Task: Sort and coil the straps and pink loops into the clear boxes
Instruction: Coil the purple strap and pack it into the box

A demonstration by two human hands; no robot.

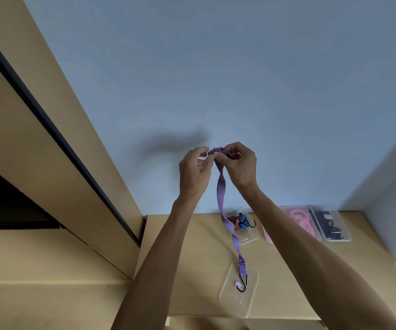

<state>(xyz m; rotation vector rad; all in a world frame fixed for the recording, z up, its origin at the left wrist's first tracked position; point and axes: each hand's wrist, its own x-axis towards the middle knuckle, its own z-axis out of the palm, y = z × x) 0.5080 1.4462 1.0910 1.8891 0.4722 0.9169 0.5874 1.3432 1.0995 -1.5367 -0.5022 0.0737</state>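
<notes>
A purple and blue striped strap hangs from both raised hands in front of the wall. My right hand pinches its coiled top end, and my left hand touches the coil with its fingertips. The strap's lower end carries a black hook dangling over a clear lid on the tan table. Behind, a clear box holds coiled red and blue straps, a second box holds pink loops, and a third box holds black straps.
A tan cabinet with a dark slot stands to the left, beside the table. The pale wall rises behind the boxes, and a wall corner juts in at the right edge.
</notes>
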